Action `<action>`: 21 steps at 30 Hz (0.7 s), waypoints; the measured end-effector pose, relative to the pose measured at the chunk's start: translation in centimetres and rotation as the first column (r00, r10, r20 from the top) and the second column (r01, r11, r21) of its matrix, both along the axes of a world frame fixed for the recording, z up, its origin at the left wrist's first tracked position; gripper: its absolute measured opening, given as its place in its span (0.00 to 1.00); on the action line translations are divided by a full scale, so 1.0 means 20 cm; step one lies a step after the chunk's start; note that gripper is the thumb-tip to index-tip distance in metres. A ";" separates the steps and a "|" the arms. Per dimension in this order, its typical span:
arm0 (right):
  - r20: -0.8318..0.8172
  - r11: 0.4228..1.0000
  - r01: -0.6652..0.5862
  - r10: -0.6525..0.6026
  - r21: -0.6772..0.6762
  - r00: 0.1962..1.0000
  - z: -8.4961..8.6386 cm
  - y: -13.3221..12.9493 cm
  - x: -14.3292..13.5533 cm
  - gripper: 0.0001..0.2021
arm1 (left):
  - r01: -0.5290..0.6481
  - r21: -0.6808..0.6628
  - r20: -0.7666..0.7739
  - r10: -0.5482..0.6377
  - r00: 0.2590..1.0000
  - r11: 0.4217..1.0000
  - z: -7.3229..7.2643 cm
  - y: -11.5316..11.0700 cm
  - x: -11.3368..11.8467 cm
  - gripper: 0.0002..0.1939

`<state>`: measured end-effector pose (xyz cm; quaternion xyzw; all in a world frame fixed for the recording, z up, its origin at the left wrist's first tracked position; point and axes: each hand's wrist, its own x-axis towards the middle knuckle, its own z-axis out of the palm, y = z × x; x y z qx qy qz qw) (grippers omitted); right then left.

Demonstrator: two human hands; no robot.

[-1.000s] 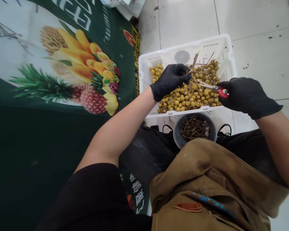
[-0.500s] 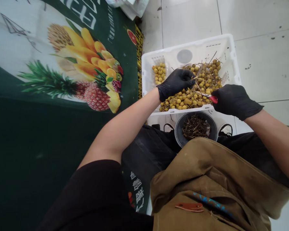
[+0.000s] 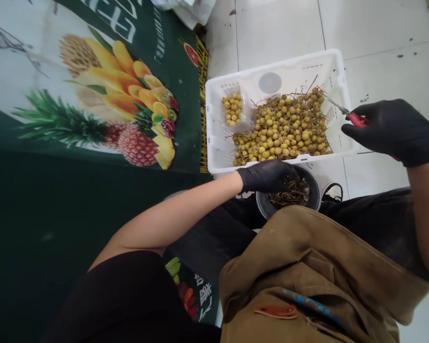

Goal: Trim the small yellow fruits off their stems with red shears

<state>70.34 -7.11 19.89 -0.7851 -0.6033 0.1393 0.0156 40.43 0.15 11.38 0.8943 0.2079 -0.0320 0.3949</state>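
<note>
My left hand (image 3: 271, 176), in a black glove, hangs over a dark bucket (image 3: 317, 193) of cut twigs (image 3: 289, 194). Its fingers reach out loosely above the twigs, and I see nothing held in them. My right hand (image 3: 396, 126), also gloved in black, grips red-handled snips (image 3: 357, 119) beyond the right end of a white crate (image 3: 214, 164). The narrow blades point left, toward the crate. Inside the crate lies a heap of yellow-brown longans (image 3: 282, 128), many still on their stems. A clear plastic tub (image 3: 248, 116) of loose longans (image 3: 232, 107) stands in the crate's left end.
A green banner (image 3: 93, 200) with printed fruit covers the left side, beside yellow crates (image 3: 203, 138). White plastic bags (image 3: 196, 12) lie at the top. The floor is pale tile (image 3: 275, 28). A brown apron (image 3: 289, 267) covers my lap, near the bucket.
My left hand has moved from the longans down to the bucket and parted from the twig it held. My right hand has drawn the snips up and right, away from the fruit.
</note>
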 end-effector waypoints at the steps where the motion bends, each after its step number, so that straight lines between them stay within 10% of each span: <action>1: -0.026 1.000 0.011 -0.010 0.023 1.000 0.01 0.01 0.00 0.15 | 0.040 -0.020 0.009 -0.039 0.999 0.999 0.02 0.07 0.04 0.09; 8: -0.107 0.993 0.109 -0.103 0.054 0.989 -0.02 0.10 0.05 0.18 | -0.328 0.381 -0.047 0.372 0.927 0.864 -0.09 0.74 0.57 0.30; 12: -0.146 0.991 0.118 -0.108 0.063 0.983 -0.05 0.13 0.09 0.18 | -0.262 0.408 -0.282 0.394 0.875 0.875 -0.25 0.94 0.85 0.54; 21: -0.159 0.992 0.119 -0.110 0.045 0.981 -0.05 0.17 0.10 0.14 | -0.103 0.506 -0.221 0.244 0.944 0.857 -0.38 0.89 0.87 0.15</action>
